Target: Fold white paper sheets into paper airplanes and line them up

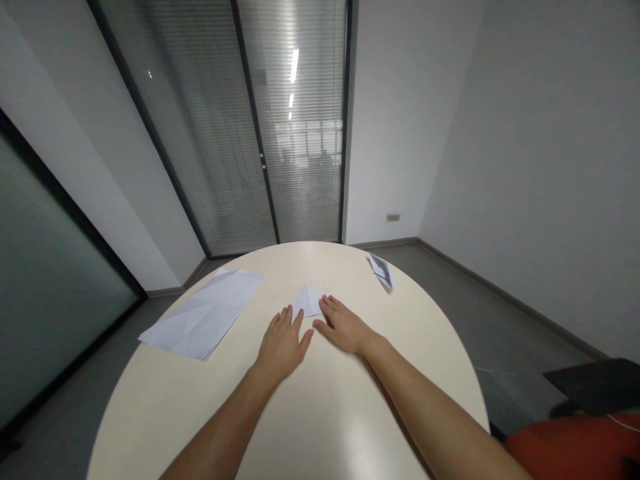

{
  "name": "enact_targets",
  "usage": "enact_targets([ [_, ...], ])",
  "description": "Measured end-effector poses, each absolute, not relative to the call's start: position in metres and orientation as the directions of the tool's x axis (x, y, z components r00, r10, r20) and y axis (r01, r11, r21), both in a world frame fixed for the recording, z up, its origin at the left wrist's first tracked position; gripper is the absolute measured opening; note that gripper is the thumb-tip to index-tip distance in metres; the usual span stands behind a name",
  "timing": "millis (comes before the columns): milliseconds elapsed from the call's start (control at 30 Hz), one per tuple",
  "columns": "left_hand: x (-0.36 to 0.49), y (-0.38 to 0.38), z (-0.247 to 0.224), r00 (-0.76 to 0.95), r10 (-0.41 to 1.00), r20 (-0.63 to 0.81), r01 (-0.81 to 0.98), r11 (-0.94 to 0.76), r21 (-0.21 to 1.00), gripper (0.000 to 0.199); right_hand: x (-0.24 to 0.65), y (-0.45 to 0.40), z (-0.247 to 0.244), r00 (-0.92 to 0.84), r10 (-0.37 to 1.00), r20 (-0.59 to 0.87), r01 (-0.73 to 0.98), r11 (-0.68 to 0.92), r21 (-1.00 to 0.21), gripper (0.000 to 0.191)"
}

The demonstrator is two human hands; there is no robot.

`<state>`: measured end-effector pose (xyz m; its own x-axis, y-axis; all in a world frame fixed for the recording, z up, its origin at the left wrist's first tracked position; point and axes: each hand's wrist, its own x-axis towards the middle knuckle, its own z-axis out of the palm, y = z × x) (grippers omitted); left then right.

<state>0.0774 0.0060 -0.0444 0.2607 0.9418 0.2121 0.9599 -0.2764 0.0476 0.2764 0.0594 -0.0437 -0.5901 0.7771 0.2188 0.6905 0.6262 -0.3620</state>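
White folded paper (309,301) lies on the desk (300,420) between your left hand (281,342) and right hand (346,327), each grip spread flat, clasping nothing; its folding looks partway. Another folded piece (381,272) sits to the right; creased sheets (205,315) at left lie spread.

Muted, greyish indoor light; floor (520,360) goes dark. Glossy worktop (295,427) has a soft glare patch low, right of centre. Thin dark shadow along right forearm (420,407). Bright light strips (295,65) in glass panel (305,213), reflected or beyond, can't tell. Wide-angle stretch toward edges. Fine detail soft; folded paper (307,300) creases faint.
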Motion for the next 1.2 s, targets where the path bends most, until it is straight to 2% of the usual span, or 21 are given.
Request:
enact_targets([
  [200,0.072,0.006,-0.048,0.313,0.944,0.108,0.934,-0.326,0.143,0.068,0.276,0.060,-0.045,-0.552,0.815,0.173,0.735,0.574,-0.361,0.075],
  [400,0.074,0.006,-0.044,0.289,0.954,0.076,0.940,-0.298,0.166,0.069,0.275,0.055,-0.037,-0.501,0.859,0.109,0.787,0.504,-0.356,0.074],
  [900,0.072,0.006,-0.044,0.318,0.940,0.122,0.924,-0.336,0.183,0.065,0.273,0.048,-0.027,-0.448,0.893,0.037,0.833,0.432,-0.345,0.075],
  [1200,0.072,0.005,-0.045,0.312,0.941,0.132,0.916,-0.335,0.220,0.072,0.272,0.048,-0.027,-0.426,0.904,0.035,0.840,0.410,-0.355,0.077],
])
